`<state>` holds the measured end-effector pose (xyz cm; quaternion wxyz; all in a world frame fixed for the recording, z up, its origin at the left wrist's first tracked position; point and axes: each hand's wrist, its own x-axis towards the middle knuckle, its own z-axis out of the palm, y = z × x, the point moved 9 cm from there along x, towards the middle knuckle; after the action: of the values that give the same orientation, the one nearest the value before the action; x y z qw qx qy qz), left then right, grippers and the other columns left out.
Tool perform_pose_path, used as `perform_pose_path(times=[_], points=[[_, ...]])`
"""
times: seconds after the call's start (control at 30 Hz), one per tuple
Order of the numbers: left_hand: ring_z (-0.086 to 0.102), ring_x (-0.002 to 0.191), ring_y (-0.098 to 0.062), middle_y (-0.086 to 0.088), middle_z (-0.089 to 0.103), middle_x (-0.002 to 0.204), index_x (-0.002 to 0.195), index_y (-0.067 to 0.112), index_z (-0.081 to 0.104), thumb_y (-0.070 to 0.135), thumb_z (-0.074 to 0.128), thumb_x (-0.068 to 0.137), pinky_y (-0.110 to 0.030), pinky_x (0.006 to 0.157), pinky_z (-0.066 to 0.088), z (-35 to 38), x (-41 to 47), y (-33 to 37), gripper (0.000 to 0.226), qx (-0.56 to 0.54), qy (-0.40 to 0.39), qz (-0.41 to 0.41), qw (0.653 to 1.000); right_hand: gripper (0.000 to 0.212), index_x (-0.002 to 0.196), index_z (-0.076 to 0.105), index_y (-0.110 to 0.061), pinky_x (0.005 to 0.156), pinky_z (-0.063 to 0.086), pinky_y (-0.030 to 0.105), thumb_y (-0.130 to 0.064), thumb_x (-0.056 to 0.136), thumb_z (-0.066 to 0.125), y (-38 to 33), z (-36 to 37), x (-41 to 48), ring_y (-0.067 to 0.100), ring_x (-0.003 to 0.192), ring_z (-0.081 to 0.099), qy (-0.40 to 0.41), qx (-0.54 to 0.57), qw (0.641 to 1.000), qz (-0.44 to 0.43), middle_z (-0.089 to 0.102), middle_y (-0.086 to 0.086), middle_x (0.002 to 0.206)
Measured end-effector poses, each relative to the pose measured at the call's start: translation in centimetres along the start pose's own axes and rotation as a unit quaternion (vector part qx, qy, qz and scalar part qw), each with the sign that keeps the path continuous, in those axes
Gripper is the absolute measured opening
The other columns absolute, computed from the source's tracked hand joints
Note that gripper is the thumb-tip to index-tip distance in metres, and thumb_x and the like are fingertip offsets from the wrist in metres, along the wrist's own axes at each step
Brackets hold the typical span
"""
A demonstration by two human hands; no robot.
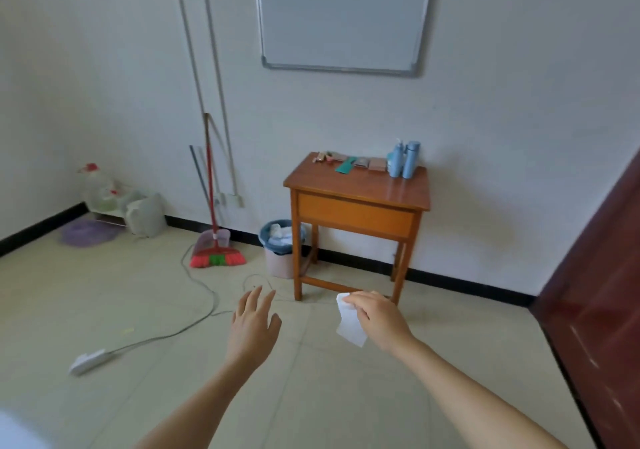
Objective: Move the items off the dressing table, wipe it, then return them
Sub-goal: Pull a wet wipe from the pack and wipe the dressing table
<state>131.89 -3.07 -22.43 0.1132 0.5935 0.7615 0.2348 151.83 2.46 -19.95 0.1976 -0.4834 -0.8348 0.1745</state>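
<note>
Here our right hand (377,317) pinches a white wipe (349,327), fingers curled over its top edge while the rest hangs down. Our left hand (254,324) is spread flat and holds nothing. Both hover in front of the dressing table (346,185), well short of it. The table is small, of reddish-brown wood with a lighter drawer front, and stands against the wall. Along its back edge stand two pale blue bottles (403,159), their print too small to read. Beside them lie flat brownish cases (370,163), a green piece (346,165) and small bits too blurred to name. A bin (280,251) stands just beside the table, partly hidden by its leg.
</note>
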Motion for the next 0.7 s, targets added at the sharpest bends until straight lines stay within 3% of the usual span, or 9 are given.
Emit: perform_pose_path(times=[0.2, 0.43, 0.7], points=[[0.008, 0.142, -0.019, -0.002, 0.018, 0.153, 0.142, 0.021, 0.027, 0.028, 0.040, 0.095, -0.037, 0.115, 0.016, -1.7, 7.0, 0.7, 0.049, 0.017, 0.047, -0.035, 0.998, 0.035, 0.117, 0.060, -0.013, 0.090, 0.044, 0.029, -0.003, 0.092, 0.040, 1.0, 0.0, 9.1, 0.018, 0.112, 0.049, -0.021, -0.006, 0.997, -0.079, 0.061, -0.002, 0.122], [0.008, 0.141, -0.018, 0.000, 0.019, 0.153, 0.139, 0.021, 0.034, 0.026, 0.041, 0.095, -0.036, 0.114, 0.014, -1.9, 11.5, -1.0, 0.045, -0.004, 0.078, -0.083, 0.994, 0.030, 0.114, 0.062, -0.011, 0.084, 0.041, 0.019, -0.008, 0.093, 0.041, 1.5, 2.9, 17.0, 0.017, 0.107, 0.051, -0.102, -0.007, 0.984, -0.146, 0.061, 0.005, 0.114], [0.017, 0.139, -0.020, -0.002, 0.027, 0.150, 0.137, 0.017, 0.039, 0.023, 0.044, 0.094, -0.036, 0.112, 0.019, -3.1, 17.2, -7.3, 0.043, -0.001, 0.098, -0.133, 0.986, 0.028, 0.112, 0.062, -0.009, 0.085, 0.042, 0.022, -0.009, 0.094, 0.041, -1.1, 6.6, 25.7, 0.017, 0.107, 0.050, -0.150, 0.000, 0.971, -0.186, 0.060, 0.007, 0.114]])
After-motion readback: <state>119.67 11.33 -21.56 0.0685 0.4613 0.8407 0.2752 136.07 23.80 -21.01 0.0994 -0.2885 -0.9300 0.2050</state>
